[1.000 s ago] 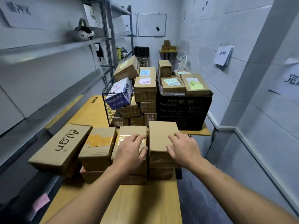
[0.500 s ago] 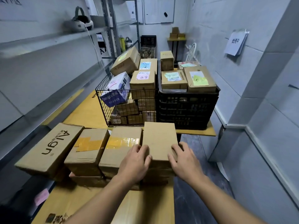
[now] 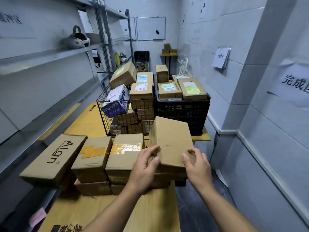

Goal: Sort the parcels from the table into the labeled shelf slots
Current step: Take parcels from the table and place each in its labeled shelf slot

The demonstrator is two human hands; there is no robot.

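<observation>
Though level in the row half a second ago, now raised and tilted: plain parcel (image 3: 170, 139), at the table (image 3: 160, 211) right end, pinched at its near corners by left hand (image 3: 144, 166) and right hand (image 3: 197, 164), both curled on it. Pick under way, shelf (image 3: 50, 54) slot pending. Remaining top row: three: Align box (image 3: 53, 158), taped box (image 3: 93, 158), second taped box (image 3: 124, 156); lower layer partly hidden. Farther: one wire basket (image 3: 105, 104), one black crate (image 3: 182, 114).
</observation>
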